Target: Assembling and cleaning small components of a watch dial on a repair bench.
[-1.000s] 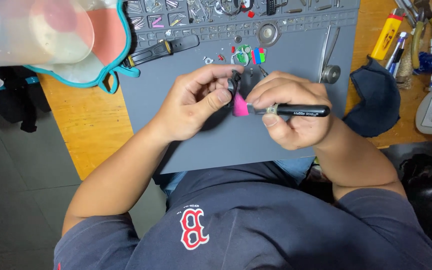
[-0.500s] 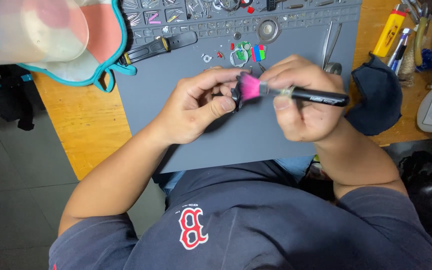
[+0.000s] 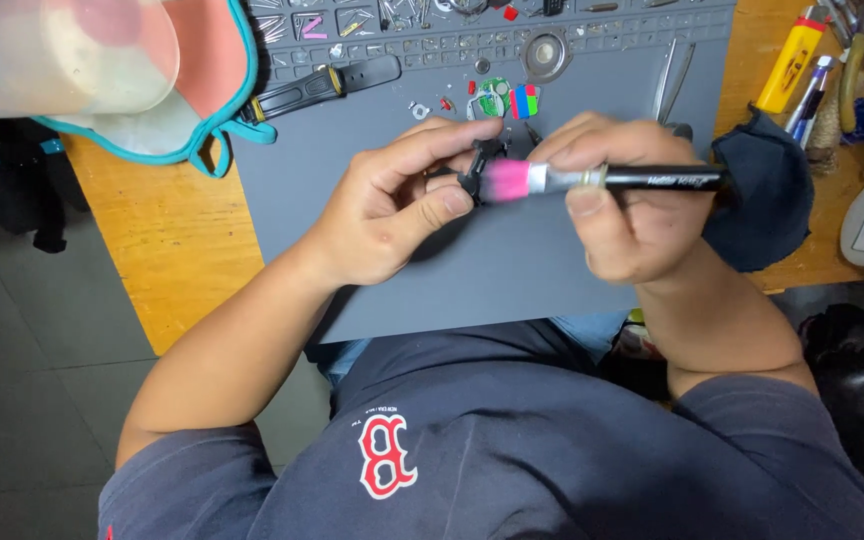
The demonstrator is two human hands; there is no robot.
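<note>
Currently we pinch a small black part (image 3: 479,172) in our left hand (image 3: 392,205); our right hand (image 3: 627,200) grips a pink-bristled brush (image 3: 592,180), dusting it; next needs light strokes.

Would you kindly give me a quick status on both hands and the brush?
Left hand pinching small black part. Right hand gripping brush, pink bristles on the part. Both above grey mat; nothing in the way.

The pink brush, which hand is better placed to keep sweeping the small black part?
Right: the right hand grips the pink brush, bristles on the small black part pinched in the left hand.
</note>
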